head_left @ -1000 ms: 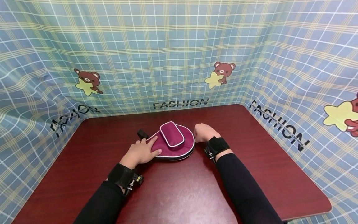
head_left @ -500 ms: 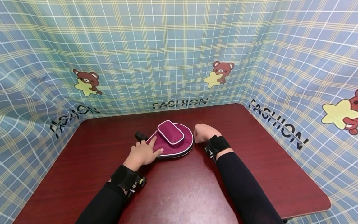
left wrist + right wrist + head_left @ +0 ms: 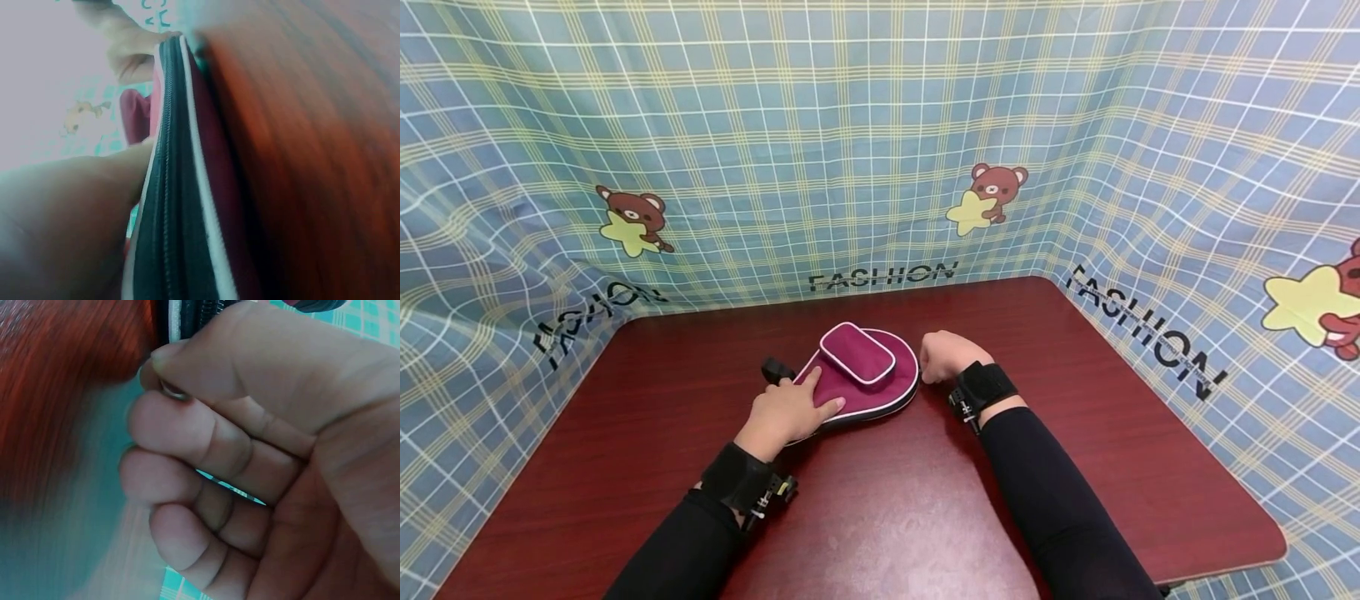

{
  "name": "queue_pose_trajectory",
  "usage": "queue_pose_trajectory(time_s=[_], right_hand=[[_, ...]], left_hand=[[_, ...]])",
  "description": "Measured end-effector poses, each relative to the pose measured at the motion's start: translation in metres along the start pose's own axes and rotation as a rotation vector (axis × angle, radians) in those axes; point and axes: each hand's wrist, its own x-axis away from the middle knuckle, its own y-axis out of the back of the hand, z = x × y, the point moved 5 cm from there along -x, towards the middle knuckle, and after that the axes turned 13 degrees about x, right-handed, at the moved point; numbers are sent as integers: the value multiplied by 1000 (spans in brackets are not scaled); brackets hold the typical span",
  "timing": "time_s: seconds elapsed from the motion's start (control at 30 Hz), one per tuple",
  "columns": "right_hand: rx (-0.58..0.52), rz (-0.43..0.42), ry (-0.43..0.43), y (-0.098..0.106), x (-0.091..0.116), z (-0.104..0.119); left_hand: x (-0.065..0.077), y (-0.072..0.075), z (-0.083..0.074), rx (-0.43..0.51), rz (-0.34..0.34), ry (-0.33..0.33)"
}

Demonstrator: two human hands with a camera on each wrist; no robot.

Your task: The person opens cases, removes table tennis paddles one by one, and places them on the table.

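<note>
A magenta table tennis bat case (image 3: pixel 842 395) with white piping lies on the table, its rounded end to the right. A raised ball pouch (image 3: pixel 859 353) sits on its top. My left hand (image 3: pixel 782 414) rests on the narrow left part, thumb and index finger spread over the top. At the rounded end, my right hand (image 3: pixel 951 354) pinches a small metal zip pull (image 3: pixel 175 391) between thumb and index finger, other fingers curled. A black zip (image 3: pixel 167 156) runs along the case's side, its teeth together in the left wrist view.
The dark red wooden table (image 3: pixel 880 500) extends around the case. A black strap loop (image 3: pixel 777 370) sticks out at the case's left end. Checked cloth (image 3: pixel 880 167) with printed bears hangs behind and along both sides.
The case has turned slightly, its narrow end coming a little nearer to me. My left hand has moved slightly right and nearer with it. My right hand stays nearly still.
</note>
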Motion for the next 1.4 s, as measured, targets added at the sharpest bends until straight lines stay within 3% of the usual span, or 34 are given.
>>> queue_pose_trajectory(time_s=[0.2, 0.33, 0.43, 0.63, 0.8, 1.13, 1.4], right_hand=[[-4, 7, 13, -4, -3, -2], [-6, -11, 32, -5, -6, -2], [-8, -24, 22, -5, -7, -5], [30, -57, 15, -4, -11, -7], [29, -37, 3, -6, -12, -8], [5, 34, -11, -8, -8, -5], [-1, 40, 11, -5, -2, -1]], left_hand=[[-6, 6, 18, 159, 37, -19], [-7, 8, 23, 186, 82, -7], [-7, 10, 19, 164, 80, -17], [-1, 11, 5, 75, 15, -15], [3, 9, -1, 32, -12, -10], [6, 7, -5, -9, 10, 27], [9, 4, -10, -29, -5, 40]])
